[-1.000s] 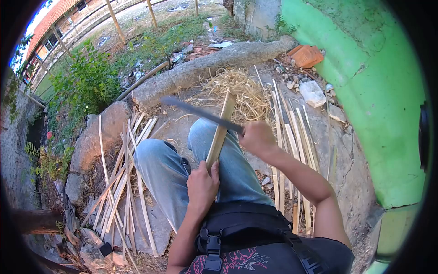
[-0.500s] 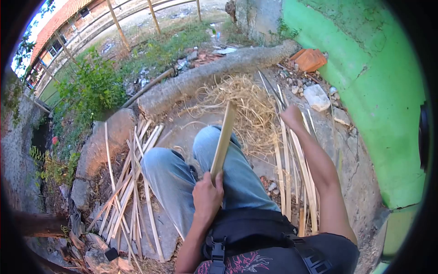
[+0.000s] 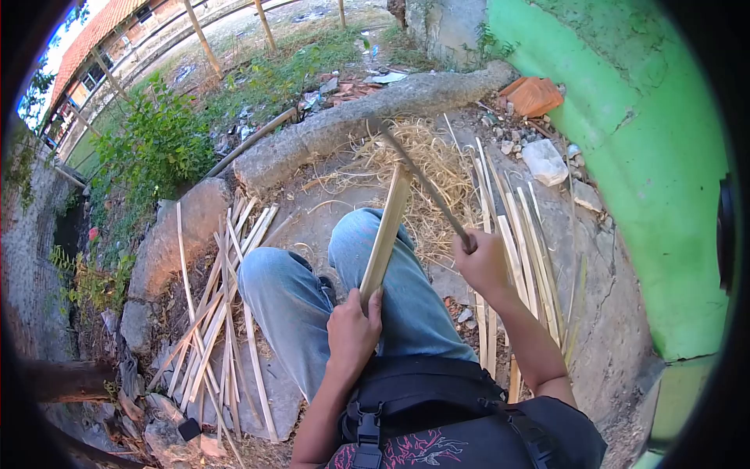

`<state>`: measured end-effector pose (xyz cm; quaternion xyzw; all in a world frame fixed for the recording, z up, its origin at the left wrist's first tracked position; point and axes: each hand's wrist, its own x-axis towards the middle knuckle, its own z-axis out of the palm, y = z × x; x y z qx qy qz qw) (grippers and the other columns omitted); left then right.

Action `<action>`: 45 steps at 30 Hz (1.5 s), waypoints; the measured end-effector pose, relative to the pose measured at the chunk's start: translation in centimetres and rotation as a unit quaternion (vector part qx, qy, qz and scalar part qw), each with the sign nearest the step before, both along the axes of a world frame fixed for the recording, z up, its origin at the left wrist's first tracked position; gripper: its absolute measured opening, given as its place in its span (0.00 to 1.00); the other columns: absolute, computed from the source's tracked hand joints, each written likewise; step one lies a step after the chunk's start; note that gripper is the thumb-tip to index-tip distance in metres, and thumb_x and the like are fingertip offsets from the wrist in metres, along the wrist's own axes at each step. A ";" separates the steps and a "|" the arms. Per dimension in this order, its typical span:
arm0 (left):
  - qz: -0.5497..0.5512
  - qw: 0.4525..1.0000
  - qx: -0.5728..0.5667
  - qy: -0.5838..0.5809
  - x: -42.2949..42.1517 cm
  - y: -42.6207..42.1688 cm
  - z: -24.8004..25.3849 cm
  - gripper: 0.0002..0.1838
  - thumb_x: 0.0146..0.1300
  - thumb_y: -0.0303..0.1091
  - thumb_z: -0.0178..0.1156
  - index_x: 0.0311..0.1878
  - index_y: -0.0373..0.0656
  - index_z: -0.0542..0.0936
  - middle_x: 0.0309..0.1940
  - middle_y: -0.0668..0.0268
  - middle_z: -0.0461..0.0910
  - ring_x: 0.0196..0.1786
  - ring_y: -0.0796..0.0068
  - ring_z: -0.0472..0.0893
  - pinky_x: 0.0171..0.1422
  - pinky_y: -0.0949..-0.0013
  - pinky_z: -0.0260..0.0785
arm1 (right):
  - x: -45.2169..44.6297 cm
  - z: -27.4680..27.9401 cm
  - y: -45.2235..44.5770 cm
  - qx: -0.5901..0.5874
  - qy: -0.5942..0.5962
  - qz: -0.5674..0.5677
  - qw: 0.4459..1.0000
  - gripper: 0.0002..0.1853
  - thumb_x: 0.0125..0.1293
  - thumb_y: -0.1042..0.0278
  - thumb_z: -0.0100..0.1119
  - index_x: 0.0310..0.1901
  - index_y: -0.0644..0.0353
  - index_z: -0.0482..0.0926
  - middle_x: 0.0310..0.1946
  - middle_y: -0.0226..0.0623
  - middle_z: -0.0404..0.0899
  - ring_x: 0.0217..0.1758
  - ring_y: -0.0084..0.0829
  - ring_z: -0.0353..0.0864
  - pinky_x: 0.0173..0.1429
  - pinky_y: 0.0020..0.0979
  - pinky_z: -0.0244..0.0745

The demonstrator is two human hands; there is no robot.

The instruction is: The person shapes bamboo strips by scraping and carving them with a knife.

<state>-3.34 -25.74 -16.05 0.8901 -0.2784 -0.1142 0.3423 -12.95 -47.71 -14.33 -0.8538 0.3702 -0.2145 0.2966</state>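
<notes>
My left hand [image 3: 353, 324] is closed round the lower end of a flat bamboo slat [image 3: 384, 234], which stands tilted upward over my knee. My right hand [image 3: 483, 266] grips the dark handle of a long knife [image 3: 426, 184]. Its blade slants up and to the left, across the top end of the slat; whether it touches the wood I cannot tell. Behind the slat lies a tangled heap of thin bamboo shavings [image 3: 437, 160]. Long bamboo strips [image 3: 523, 250] lie beside and beyond my right hand.
More bamboo strips [image 3: 226, 328] are piled crosswise at the left of my knees. A low, rough concrete kerb [image 3: 312, 141] curves behind the shavings. An orange broken tile [image 3: 533, 98] and a white stone block [image 3: 544, 162] lie by the green wall [image 3: 625, 156]. A leafy bush [image 3: 160, 144] grows at the left.
My right hand has come down and left, toward my body. The knife has swung from beyond the right of the slat to across its top end. My left hand and the slat hardly moved.
</notes>
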 end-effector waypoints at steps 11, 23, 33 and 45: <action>0.014 1.000 0.006 -0.010 0.3 -0.1 0.1 0.21 0.71 0.47 0.56 0.33 0.35 0.74 0.23 0.41 0.79 0.30 0.37 0.80 0.36 0.43 0.71 | 4.0 -2.3 -2.3 -0.171 0.154 0.179 0.957 0.10 0.54 0.62 0.63 0.27 0.62 0.83 0.20 0.50 0.80 0.27 0.47 0.84 0.37 0.45 0.79; 0.004 1.000 0.013 -0.003 -0.1 0.7 -0.1 0.20 0.72 0.48 0.55 0.33 0.38 0.73 0.22 0.45 0.79 0.28 0.40 0.81 0.34 0.44 0.71 | -12.6 -30.2 -14.6 0.094 0.331 -0.145 0.928 0.18 0.53 0.60 0.60 0.37 0.69 0.85 0.41 0.62 0.83 0.49 0.55 0.84 0.53 0.44 0.79; 0.003 0.999 -0.034 0.041 -0.7 0.7 0.2 0.17 0.71 0.43 0.56 0.35 0.38 0.73 0.24 0.45 0.79 0.30 0.39 0.80 0.36 0.44 0.69 | -14.6 -21.1 -1.1 0.159 0.121 -0.194 0.960 0.19 0.55 0.56 0.67 0.27 0.69 0.82 0.19 0.51 0.80 0.24 0.45 0.82 0.33 0.43 0.73; -0.001 0.993 -0.039 0.113 -1.9 0.8 0.4 0.11 0.73 0.34 0.51 0.44 0.33 0.72 0.33 0.38 0.80 0.40 0.34 0.80 0.44 0.41 0.69 | -0.1 0.1 1.8 -0.201 0.016 0.191 0.960 0.11 0.49 0.65 0.66 0.19 0.59 0.75 0.13 0.40 0.75 0.17 0.43 0.76 0.29 0.41 0.71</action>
